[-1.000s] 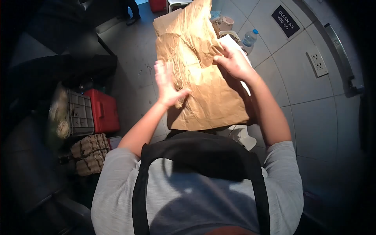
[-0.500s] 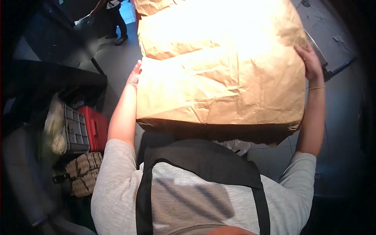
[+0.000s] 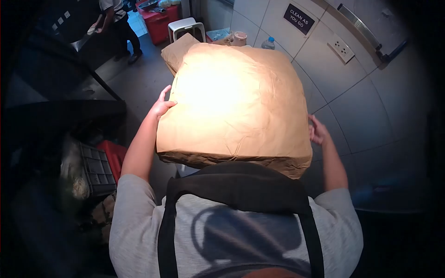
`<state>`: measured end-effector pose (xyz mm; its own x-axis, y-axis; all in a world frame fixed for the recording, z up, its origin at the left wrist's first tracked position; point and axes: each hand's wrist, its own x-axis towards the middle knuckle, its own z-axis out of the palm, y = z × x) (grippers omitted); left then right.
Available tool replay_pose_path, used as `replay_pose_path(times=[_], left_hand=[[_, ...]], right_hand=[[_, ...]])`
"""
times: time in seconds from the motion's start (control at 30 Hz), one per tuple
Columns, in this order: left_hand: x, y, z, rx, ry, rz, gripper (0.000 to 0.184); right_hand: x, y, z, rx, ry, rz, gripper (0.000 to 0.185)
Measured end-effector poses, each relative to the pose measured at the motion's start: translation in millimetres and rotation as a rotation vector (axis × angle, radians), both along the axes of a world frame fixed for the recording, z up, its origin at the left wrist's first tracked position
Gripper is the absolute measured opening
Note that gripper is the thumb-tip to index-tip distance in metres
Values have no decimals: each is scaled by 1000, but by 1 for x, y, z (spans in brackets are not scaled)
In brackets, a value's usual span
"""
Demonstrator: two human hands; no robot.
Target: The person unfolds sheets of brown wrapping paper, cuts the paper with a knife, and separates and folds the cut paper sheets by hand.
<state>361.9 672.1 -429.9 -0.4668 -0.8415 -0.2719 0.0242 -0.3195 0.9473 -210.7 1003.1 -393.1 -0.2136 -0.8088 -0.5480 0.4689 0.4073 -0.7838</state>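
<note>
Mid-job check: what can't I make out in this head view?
Inside of the paper package: head view, hidden by its opaque paper.
Surface detail on its brightest patch: head view, washed out by glare.
Whatever lies directly beneath it: head view, covered by the package.
Lower part of the bottle: head view, hidden behind the package.
Head of the co-worker: head view, cut off by the top edge.

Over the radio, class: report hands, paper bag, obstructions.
Left hand at left edge of brown paper bag. Right hand at its right edge. Bag creased, brightly lit. Nothing visibly blocking either hand.
</note>
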Motion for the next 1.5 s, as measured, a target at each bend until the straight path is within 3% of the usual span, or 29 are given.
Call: replay_pose_path(times=[0.07, 0.13, 0.23, 0.33, 0.37, 0.43, 0.5, 0.53, 0.57, 0.6, 0.67, 0.87, 0.97, 1.13, 1.37, 1.5], left_hand=[[5, -8, -13, 83, 66, -52, 72], [9, -8, -19, 215, 129, -57, 72], [7, 4, -3, -87, 43, 0, 66], [5, 25, 39, 83, 395, 0, 61], [16, 15, 34, 69, 523, -123, 58], [9, 15, 52, -7, 541, -140, 51], [-3, 10, 57, -557, 201, -97, 46], [-5, 15, 64, -560, 191, -118, 50], [-4, 20, 79, -754, 127, -134, 47], [-6, 25, 86, -806, 96, -137, 47], [-5, 34, 94, -824, 58, -126, 46], [29, 41, 67, -713, -3, -48, 44], [64, 44, 50, -623, -50, -2, 43], [118, 53, 14, -441, -122, 84, 41], [150, 78, -24, -243, -131, 108, 39], [145, 95, -34, -228, -80, 80, 38]], right_hand=[[30, 35, -10, -7, -236, 33, 54], [51, 67, -37, -18, -259, 30, 51], [83, 98, -54, 54, -16, 142, 41], [83, 102, -51, 65, 13, 7, 38], [76, 102, -47, 22, 74, -79, 37], [70, 97, -3, -88, 128, -46, 44], [80, 88, 39, -235, 202, -43, 55], [81, 88, 54, -275, 300, -82, 58], [80, 84, 70, -336, 310, -95, 57], [81, 80, 88, -378, 410, -115, 59], [67, 73, 119, -421, 276, -123, 60], [146, 46, 187, -663, 693, -116, 52], [210, -1, 172, -672, 880, -12, 49], [244, -50, 100, -460, 1091, 173, 45], [173, 128, 46, 24, 993, 32, 40], [133, 154, 35, 119, 971, -131, 37]])
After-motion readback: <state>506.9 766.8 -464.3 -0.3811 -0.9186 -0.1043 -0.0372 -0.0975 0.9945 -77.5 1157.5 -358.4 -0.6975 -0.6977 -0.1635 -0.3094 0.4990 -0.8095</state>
